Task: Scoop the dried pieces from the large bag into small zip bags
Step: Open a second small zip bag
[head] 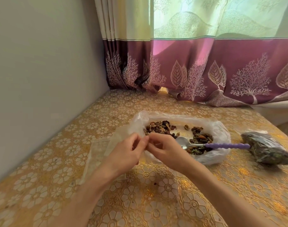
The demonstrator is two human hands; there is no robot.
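Both hands meet just in front of the large bag: the left hand [129,150] and right hand [163,149] each have their grip pinched on the top edge of a small zip bag [99,154], fingertips almost touching, apparently working its mouth apart. That bag is thin, clear, limp film, nearly weightless and probably slick, so it is best held by the stiffer zip strip, one lip in each pinch; anywhere lower it would crumple. It hangs to the left, down toward the surface [156,194].

Just beyond the hands the large bag [220,133] lies opened flat, translucent and crinkled, holding dried pieces [158,127] in two loose heaps: small, hard, irregular, brown, likely to roll and scatter. A spoon [212,145] rests across them, metal bowl toward the hands, ridged purple handle pointing right, the obvious place to grasp it. Further right lies a filled dark packet [265,149]. The surface wears a glossy, embossed gold floral cover
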